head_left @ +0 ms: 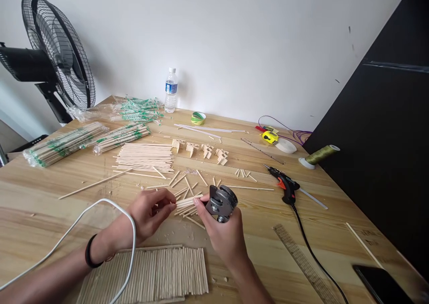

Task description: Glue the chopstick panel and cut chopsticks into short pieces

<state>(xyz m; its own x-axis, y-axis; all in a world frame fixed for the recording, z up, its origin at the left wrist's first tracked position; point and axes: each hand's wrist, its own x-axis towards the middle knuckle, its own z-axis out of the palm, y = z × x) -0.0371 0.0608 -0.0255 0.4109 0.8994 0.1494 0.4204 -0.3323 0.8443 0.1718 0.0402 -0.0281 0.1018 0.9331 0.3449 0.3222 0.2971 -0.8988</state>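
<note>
My left hand [149,212] is closed, thumb and fingers pinching the left ends of a few short wooden sticks [187,202]. My right hand [226,237] is wrapped round a dark metal hand tool [221,203] with a rounded black part and a coil spring; its exact kind is unclear. The right thumb and fingertip also touch the right ends of those sticks. Cut stick pieces [189,185] lie loosely just beyond the hands. Below them, a panel of sticks laid side by side [157,272] rests on the table, partly behind my left forearm.
A white cable [132,223] loops over my left forearm. Beyond lie a stick pile [144,157], small stick assemblies [192,148] and wrapped stick bundles [67,143]. To the right are a glue gun [284,183], ruler [301,259] and phone [382,284]. A bottle [170,91] stands behind.
</note>
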